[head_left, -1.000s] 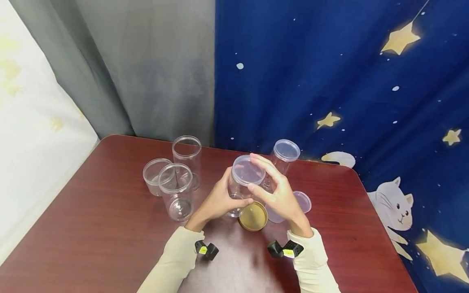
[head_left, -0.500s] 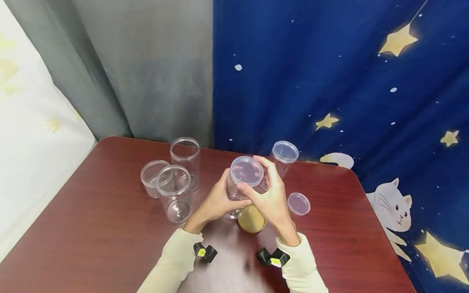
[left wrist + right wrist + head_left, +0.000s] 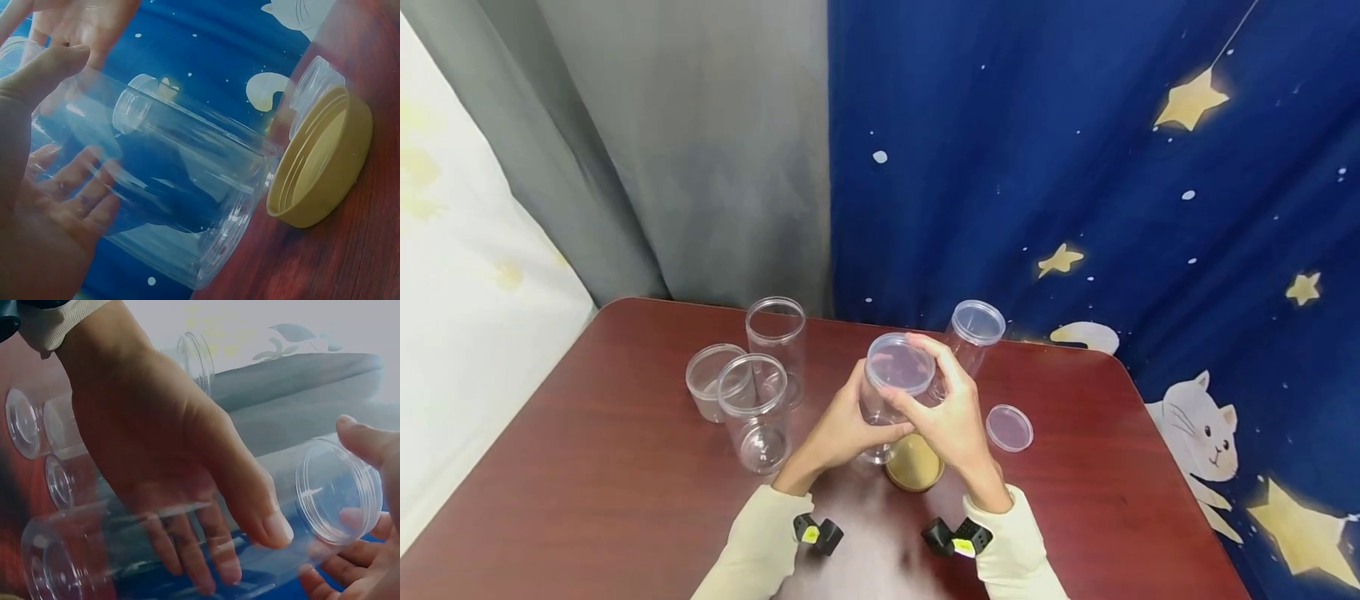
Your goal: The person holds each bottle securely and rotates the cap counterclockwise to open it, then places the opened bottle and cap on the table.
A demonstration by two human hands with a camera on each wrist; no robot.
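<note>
In the head view a clear plastic jar point(image 3: 874, 410) stands nearly upright between both hands, with a translucent lid point(image 3: 901, 365) on its top. My left hand point(image 3: 844, 427) grips the jar's body, thumb across the near side. My right hand point(image 3: 953, 417) grips the lid by its edge, thumb in front and fingers toward the back. Through the clear wall of the jar point(image 3: 181, 181), fingers show in the left wrist view. A gold-coloured lid point(image 3: 916, 467) lies on the table just beyond the jar's base, inner side up, partly covered by the right hand.
Two tall open jars point(image 3: 754, 417) and a short open jar point(image 3: 706, 392) stand to the left on the dark red table point(image 3: 610, 467). At the back right is a lidded jar point(image 3: 977, 325), and a loose translucent lid point(image 3: 1010, 428) lies in front of it. Curtains point(image 3: 1000, 167) hang behind.
My right hand has turned inward on the lid, its wrist swinging left, and then stayed about there. The left hand keeps its grip. The head view has tilted up slightly.
</note>
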